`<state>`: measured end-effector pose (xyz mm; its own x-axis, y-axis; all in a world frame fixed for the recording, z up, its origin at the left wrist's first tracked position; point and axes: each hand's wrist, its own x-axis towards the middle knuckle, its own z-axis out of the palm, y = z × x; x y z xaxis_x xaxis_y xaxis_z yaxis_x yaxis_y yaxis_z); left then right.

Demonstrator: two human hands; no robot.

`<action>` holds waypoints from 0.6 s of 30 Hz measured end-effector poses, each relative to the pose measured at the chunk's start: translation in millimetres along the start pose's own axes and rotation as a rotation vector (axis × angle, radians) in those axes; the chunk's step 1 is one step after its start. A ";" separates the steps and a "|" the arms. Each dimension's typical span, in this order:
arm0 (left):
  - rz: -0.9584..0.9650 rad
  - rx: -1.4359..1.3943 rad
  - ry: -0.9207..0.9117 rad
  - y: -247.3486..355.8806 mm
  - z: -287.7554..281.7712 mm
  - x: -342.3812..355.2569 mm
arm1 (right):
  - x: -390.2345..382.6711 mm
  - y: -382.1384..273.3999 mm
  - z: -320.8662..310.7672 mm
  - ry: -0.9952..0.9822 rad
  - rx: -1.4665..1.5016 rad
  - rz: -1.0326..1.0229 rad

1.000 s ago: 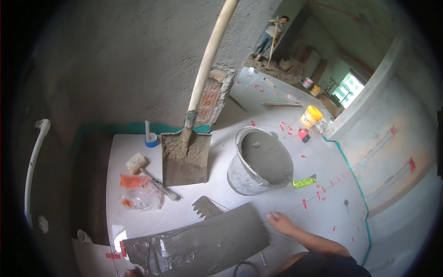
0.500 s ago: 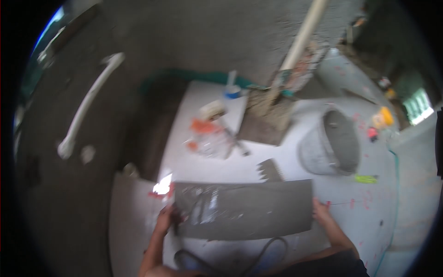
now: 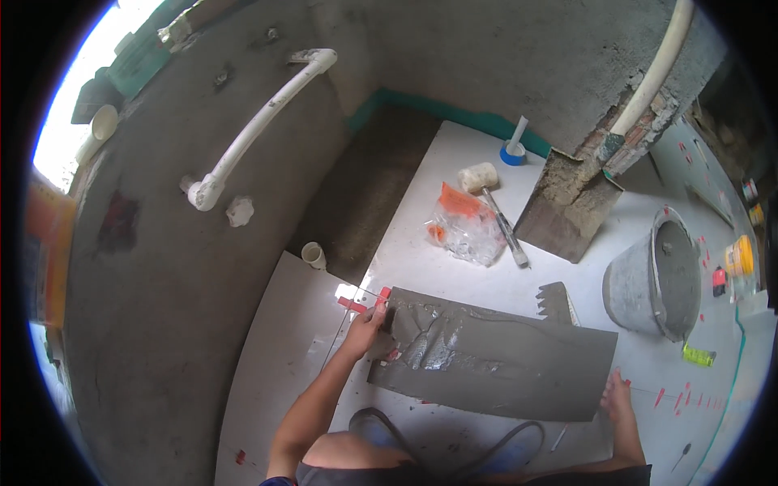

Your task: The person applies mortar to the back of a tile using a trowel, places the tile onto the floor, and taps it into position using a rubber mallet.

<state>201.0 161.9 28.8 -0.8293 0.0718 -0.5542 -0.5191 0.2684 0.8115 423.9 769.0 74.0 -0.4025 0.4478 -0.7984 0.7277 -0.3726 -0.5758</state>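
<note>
A rectangular tile (image 3: 502, 356) lies across in front of me, its upward face coated with wet grey mortar. My left hand (image 3: 369, 328) grips its left end, beside red tile-levelling wedges (image 3: 352, 305) on the floor. At the right end, my right hand (image 3: 619, 395) has its fingers bent against the tile's edge. The tile tilts slightly down to the right and hides the floor under it; I cannot tell how high it is held. Just beyond its far edge lies a notched trowel (image 3: 556, 303), partly covered by the tile.
A grey mortar bucket (image 3: 640, 279) stands at right, near a yellow-green strip (image 3: 698, 355). Ahead lie a clear bag (image 3: 466, 235), a white-headed mallet (image 3: 478, 176), blue tape (image 3: 512, 155) and a mortar-strewn board (image 3: 563, 215). A white pipe (image 3: 263, 125) runs along the left wall.
The view has swung left and sharpened, so the tile and both hands appear farther right. The tile looks more tilted, and both hands stay at its ends.
</note>
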 end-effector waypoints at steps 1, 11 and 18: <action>-0.006 0.000 -0.012 0.9 2.5 0.6 | -1.2 0.1 -0.5 -0.013 -0.030 -0.015; -0.072 -0.032 0.014 16.6 12.4 2.5 | -18.6 -6.8 27.2 0.048 -0.027 0.023; -0.082 0.013 0.081 15.6 -27.4 -24.0 | -48.8 -11.0 39.5 -0.145 0.007 0.075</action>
<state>207.2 138.1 59.9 -0.7986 -0.0287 -0.6011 -0.5833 0.2826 0.7615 413.5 719.2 112.4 -0.4236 0.2970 -0.8558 0.7550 -0.4062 -0.5147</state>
